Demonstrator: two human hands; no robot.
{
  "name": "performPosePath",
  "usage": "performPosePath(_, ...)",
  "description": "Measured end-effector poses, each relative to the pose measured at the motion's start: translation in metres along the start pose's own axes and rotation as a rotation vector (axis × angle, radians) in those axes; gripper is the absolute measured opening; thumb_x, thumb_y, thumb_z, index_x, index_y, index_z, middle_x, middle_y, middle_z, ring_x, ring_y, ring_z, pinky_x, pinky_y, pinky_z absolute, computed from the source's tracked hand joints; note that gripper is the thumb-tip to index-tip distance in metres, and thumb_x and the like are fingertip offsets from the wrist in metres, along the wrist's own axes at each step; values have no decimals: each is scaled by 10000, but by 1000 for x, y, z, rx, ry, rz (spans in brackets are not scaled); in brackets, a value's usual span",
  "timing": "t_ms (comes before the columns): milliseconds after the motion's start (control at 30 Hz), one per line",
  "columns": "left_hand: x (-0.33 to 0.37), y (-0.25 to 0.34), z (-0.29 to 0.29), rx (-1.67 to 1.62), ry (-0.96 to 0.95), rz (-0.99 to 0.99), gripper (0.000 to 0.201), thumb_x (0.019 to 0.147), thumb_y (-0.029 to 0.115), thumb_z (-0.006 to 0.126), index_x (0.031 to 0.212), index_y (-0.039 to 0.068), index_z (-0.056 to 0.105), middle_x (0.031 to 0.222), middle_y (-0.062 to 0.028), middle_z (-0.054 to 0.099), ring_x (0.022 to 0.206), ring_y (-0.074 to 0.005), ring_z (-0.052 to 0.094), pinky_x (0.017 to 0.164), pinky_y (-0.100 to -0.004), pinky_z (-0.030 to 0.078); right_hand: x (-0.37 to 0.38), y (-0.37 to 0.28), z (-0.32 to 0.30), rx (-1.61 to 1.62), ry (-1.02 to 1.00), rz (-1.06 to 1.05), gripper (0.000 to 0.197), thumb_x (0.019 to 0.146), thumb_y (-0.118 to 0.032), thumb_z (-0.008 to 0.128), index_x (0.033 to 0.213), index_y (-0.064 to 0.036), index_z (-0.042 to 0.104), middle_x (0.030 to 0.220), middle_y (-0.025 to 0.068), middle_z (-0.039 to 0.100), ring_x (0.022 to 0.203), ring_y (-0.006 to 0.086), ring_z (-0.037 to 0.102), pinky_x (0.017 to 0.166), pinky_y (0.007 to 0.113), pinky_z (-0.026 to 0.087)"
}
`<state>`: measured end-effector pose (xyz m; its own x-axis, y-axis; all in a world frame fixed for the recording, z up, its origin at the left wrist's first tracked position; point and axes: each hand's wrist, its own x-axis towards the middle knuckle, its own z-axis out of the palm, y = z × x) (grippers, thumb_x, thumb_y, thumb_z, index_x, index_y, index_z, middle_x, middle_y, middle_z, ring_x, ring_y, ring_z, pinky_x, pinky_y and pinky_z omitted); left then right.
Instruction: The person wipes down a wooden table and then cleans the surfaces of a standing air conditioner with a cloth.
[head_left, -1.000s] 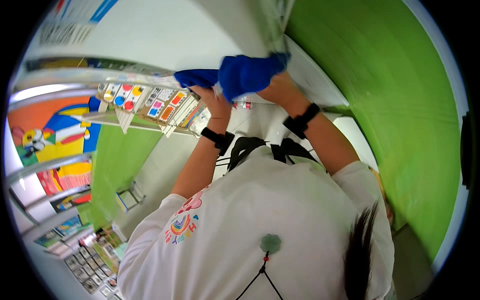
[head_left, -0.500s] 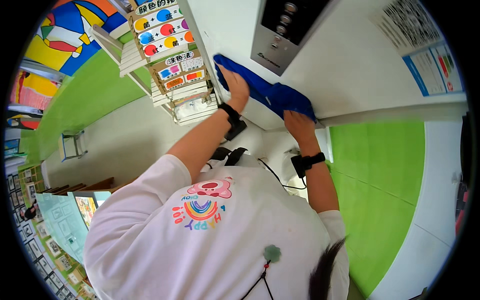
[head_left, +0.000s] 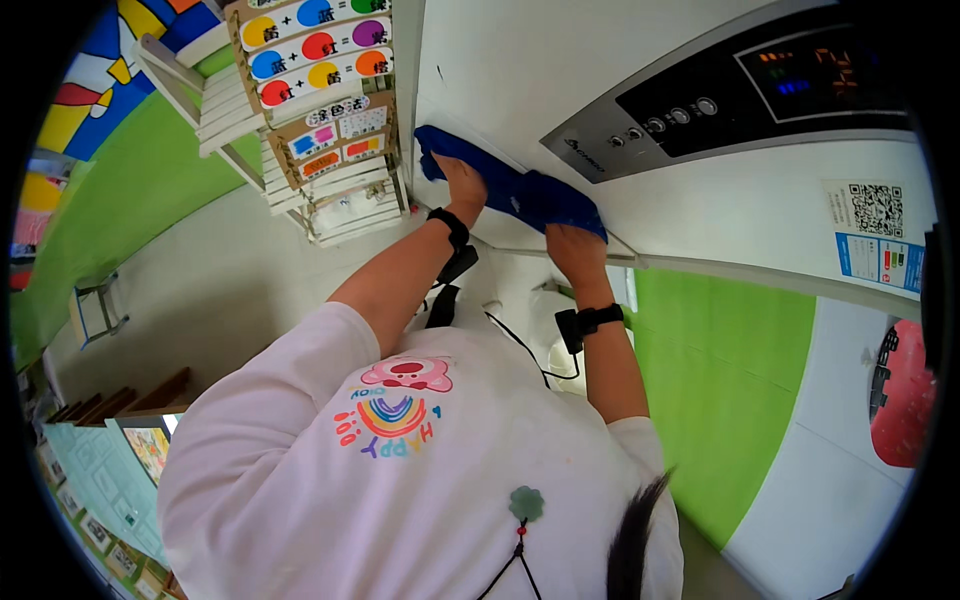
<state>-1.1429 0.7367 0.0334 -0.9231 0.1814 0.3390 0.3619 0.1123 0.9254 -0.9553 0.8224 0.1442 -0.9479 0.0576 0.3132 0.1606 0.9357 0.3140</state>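
A dark blue cloth stretches as a long folded strip along the white front of a tall appliance. My left hand is on its left end, with the fingertips tucked into the folds. At the other end my right hand grips the cloth, its fingers hidden behind the fabric. Above and right of the cloth is the appliance's black and silver control panel, with round buttons and a lit display. Both wrists wear black straps carrying small boxes.
White slatted shelves with colour-chart boards stand close to my left hand. A thin black cable hangs between my arms. Farther off are a small stool at the left and a green wall panel at the right.
The view has turned, bringing more of the control panel and its lit display into sight. Both hands and the cloth sit slightly farther left in the picture, with the cloth still held.
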Motion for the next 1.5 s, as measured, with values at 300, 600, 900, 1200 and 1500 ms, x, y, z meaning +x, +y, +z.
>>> performPosePath(300, 82, 123, -14, -243, 216, 194, 672, 990, 260, 226, 1434, -144, -76, 1537, -309, -23, 1418, -476, 1, 1154, -506, -19, 42, 4, -50, 52, 396, 196, 326, 771, -178, 644, 1085, -95, 662, 1161, 106, 616, 1077, 296, 574, 922, 434, 448)
performPosePath(600, 5, -7, -14, 185, -100, 228, 616, 983, 334, 308, 1364, -151, 303, 1462, -329, 255, 1356, -519, 175, 1151, -551, 35, 13, -2, -10, 23, 155, -2, 318, 759, -204, 665, 1061, -104, 663, 1170, 101, 611, 1097, 283, 555, 949, 430, 429)
performPosePath(900, 21, 26, 2, -23, -9, 152, 687, 953, 249, 315, 1379, -223, 54, 1469, -412, 74, 1369, -557, 76, 1148, -532, 33, 60, -19, -48, -70, 275, 160, 266, 790, -234, 663, 1033, -128, 684, 1152, 39, 632, 1079, 241, 571, 971, 417, 404)
performPosePath(1200, -68, -36, 46, 199, -194, -183, 681, 928, 153, 374, 1396, -208, 36, 1494, -374, 75, 1384, -500, 112, 1171, -458, 36, -24, 3, -9, 20, 53, 15, 279, 760, -180, 676, 1033, -130, 690, 1155, 61, 638, 1089, 245, 580, 956, 424, 424)
performPosePath(1500, -148, -27, 93, -123, 4, -495, 587, 970, 122, 318, 1434, -145, 80, 1504, -309, 150, 1377, -437, 176, 1163, -405, 92, -43, 8, -25, -105, -77, 45, 311, 831, -214, 639, 1094, -49, 660, 1117, 114, 637, 1042, 317, 581, 898, 446, 420)
